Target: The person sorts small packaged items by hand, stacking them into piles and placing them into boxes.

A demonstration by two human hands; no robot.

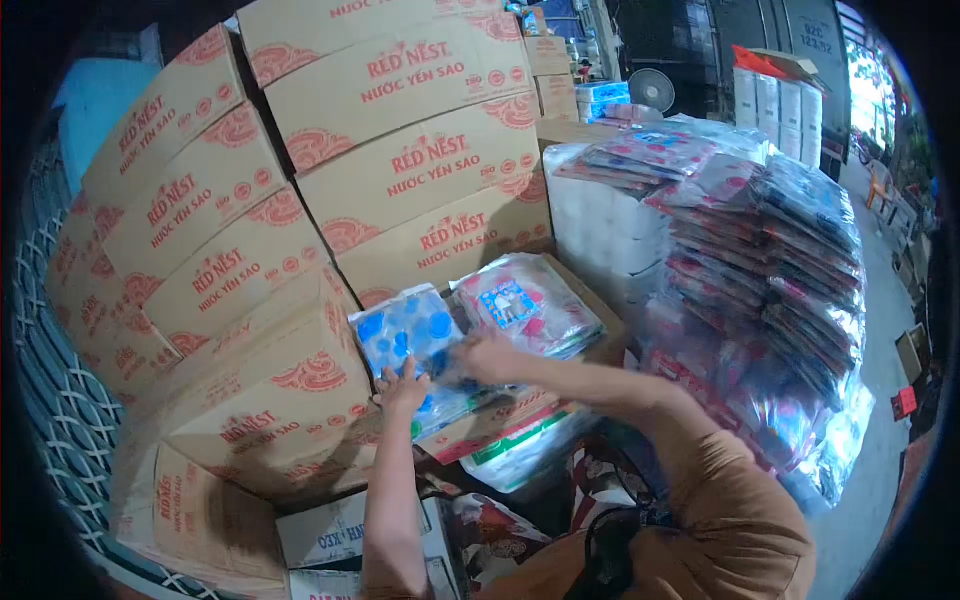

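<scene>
A clear plastic packet with blue dots point(405, 325) lies flat on top of a carton, with more packets under it. My left hand point(402, 388) rests on its near edge, fingers spread and holding nothing. Over the packet's right side is my right hand point(480, 357), blurred by motion. Whether its fingers grip anything cannot be made out. Just beyond that hand lies a stack of clear packets with pink dots point(560, 300), the top one bearing a blue label point(509, 303). The open carton point(490, 420) under both stacks shows its printed front side.
Brown Red Nest cartons point(420, 150) are piled high ahead and on the left. To the right stands a tall heap of bagged packets point(760, 260) beside white wrapped rolls point(605, 225). A metal lattice gate point(70, 400) runs along the left. Further back is a fan point(652, 91).
</scene>
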